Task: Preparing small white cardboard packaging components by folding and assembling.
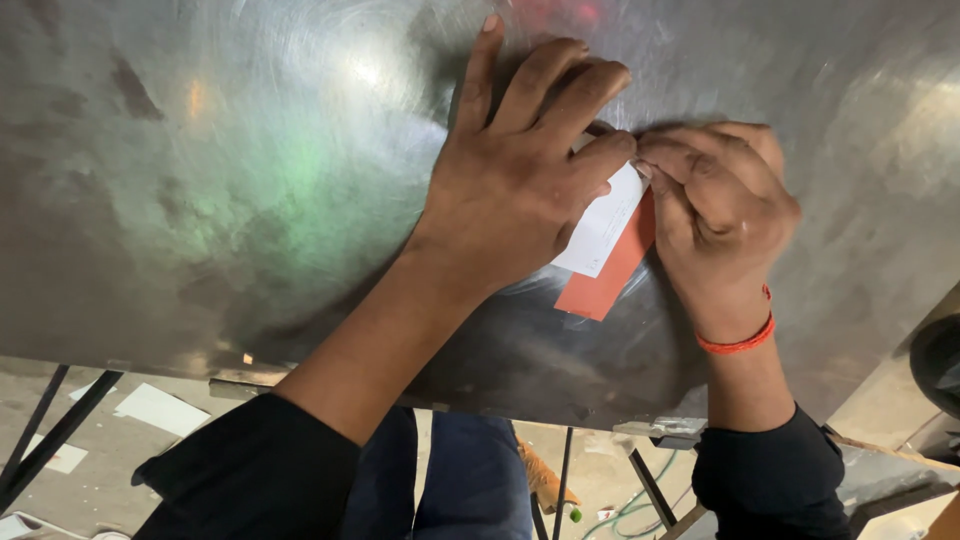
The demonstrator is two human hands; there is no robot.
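Note:
My left hand (520, 170) lies flat, fingers spread, on a shiny metal table (220, 180) and presses down on a small white paper card (603, 228). Under that card lies a red-orange card (608, 280), sticking out toward me. My right hand (722, 215) is curled at the cards' right edge, its fingertips pinching the top corner of the white card where it meets my left fingers. A red thread band circles my right wrist. Both sleeves are black. The upper parts of the cards are hidden under my hands.
The metal table's near edge (300, 385) runs across the lower frame on black legs (50, 425). Below it are my blue trousers, a concrete floor with white paper scraps (160, 408) and a green cable (625, 508). A dark round object (940, 365) sits at the right edge.

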